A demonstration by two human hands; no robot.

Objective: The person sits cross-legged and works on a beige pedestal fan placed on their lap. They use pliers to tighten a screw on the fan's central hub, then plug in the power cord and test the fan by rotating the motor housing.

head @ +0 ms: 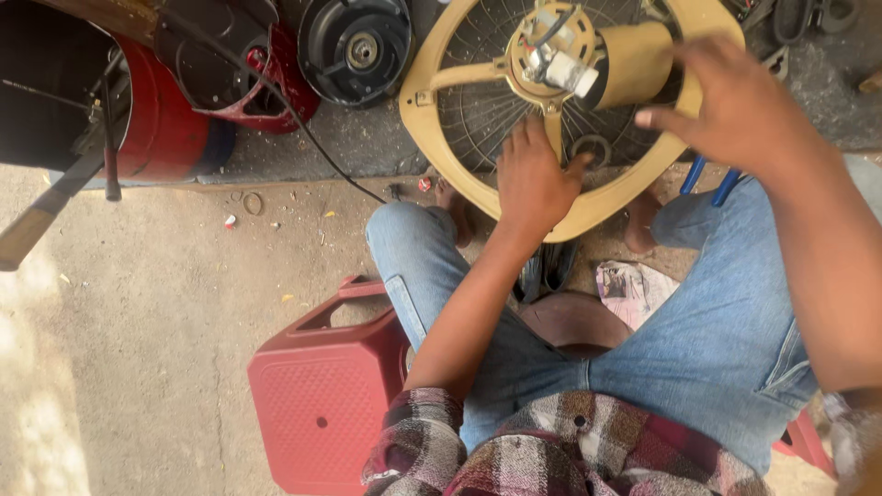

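Note:
A beige fan frame [424,110] with a wire grille and a central motor [634,60] lies tilted on the ground between my knees. My left hand [531,179] presses on the frame's lower spoke and rim, fingers spread over the grille. My right hand [735,106] hovers at the motor's right side, fingers curled toward the motor housing; whether it touches the housing is unclear. White connectors and wires sit on the motor's hub [556,50].
I sit on a red plastic stool [322,395]. A red and black drum [156,119] and dark fan parts [354,46] stand at the top left, with a black cable [312,147] across the concrete. Blue-handled pliers [712,179] and a paper scrap [634,289] lie near my right leg.

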